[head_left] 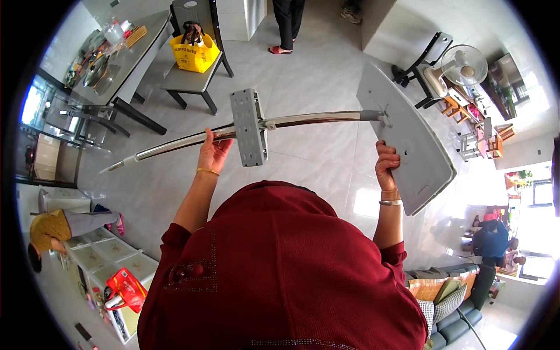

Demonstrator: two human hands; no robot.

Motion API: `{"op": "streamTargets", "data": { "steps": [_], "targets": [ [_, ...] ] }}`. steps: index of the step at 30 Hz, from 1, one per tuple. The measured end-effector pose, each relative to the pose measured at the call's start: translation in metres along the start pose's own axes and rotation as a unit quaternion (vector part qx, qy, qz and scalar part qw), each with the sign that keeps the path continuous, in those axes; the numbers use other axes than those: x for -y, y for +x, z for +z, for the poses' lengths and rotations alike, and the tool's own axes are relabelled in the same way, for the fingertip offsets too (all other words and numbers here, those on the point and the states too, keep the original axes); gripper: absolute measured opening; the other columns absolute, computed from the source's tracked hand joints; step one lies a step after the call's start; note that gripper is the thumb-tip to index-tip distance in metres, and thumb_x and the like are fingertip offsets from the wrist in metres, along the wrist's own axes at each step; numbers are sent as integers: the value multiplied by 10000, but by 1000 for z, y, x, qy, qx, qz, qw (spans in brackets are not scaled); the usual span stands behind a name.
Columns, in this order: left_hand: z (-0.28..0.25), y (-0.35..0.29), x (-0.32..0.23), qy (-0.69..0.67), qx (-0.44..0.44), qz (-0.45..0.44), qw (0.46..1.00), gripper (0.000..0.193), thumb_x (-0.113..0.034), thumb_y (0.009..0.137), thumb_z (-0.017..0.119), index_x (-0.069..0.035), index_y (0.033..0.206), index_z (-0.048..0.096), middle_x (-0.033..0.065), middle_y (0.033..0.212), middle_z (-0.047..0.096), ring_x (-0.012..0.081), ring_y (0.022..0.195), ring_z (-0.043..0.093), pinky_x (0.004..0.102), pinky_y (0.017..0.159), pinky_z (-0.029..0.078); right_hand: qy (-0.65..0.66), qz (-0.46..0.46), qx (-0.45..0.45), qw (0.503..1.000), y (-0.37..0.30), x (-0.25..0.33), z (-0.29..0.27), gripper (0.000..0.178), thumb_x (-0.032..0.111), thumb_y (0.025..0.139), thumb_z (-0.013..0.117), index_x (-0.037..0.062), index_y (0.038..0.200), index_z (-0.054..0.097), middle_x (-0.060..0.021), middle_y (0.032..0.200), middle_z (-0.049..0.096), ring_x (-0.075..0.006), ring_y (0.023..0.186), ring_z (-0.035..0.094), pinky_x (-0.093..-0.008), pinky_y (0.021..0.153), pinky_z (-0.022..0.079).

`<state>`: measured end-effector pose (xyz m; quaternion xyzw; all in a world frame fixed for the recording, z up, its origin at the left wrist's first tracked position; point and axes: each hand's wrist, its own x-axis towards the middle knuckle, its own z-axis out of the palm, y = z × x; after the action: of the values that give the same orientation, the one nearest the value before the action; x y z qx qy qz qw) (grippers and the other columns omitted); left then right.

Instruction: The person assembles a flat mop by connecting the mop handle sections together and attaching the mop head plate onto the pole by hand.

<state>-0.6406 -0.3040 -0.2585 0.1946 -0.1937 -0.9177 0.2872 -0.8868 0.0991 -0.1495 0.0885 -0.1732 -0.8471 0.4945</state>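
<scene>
A long chrome pole [315,119] stretches across in front of me, held off the floor. My left hand [216,153] is closed around it, left of a grey slotted plastic bracket [248,127] fixed on the pole. At its right end the pole meets a joint on a large flat pale-grey panel [415,149], which stands tilted. The fingers of my right hand [387,166] curl over the panel's near-left edge. Toward the left the pole narrows to a thin light-coloured tip.
A chair [195,80] with a yellow bag [195,53] stands beside a cluttered table [114,87]. Low cabinets [99,251] with a red bag [125,289] are at lower left, near a bending person [49,233]. Someone's legs [287,23] show ahead. A fan [464,65] and sofa [461,321] are right.
</scene>
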Motion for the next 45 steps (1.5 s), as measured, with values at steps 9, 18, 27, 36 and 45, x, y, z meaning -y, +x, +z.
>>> {"op": "streamTargets", "data": {
  "steps": [9,18,27,36,45],
  "targets": [
    [1,0,3,16,-30,7,999,242,-305,840,645,-67,849,600,69,871,652,222,836,653,382,802,558,-18,-15,-14,1000,-3,-5,4,335,137,913,451,-93,1131,342,-57,838,432,-189,735,575,-291,620,538],
    [3,-1,9,-5,-40,21,999,249,-315,817,674,-78,836,601,78,899,650,221,865,637,377,816,541,5,-16,2,1000,3,-16,7,304,98,916,466,-105,1104,342,-83,828,450,-219,735,604,-304,636,566],
    [-2,-4,11,-48,0,34,998,258,-317,810,676,-72,832,598,96,962,649,242,937,615,401,888,497,14,-29,-2,999,7,-14,9,279,81,930,459,-105,1095,333,-103,811,470,-235,720,619,-304,634,589],
    [8,-13,10,-81,-5,22,996,292,-333,803,672,-53,819,592,121,1069,629,254,1006,592,408,941,462,-37,-28,-35,998,9,-23,32,311,67,929,445,-116,1145,316,-77,808,462,-208,733,609,-298,622,576],
    [35,-30,26,-179,-15,2,984,302,-330,775,700,-55,748,577,91,898,637,260,948,594,430,934,470,-566,-160,105,802,85,-79,31,646,453,901,492,51,1374,312,-147,1435,306,-334,1336,267,-505,1085,247]
  ]
}}
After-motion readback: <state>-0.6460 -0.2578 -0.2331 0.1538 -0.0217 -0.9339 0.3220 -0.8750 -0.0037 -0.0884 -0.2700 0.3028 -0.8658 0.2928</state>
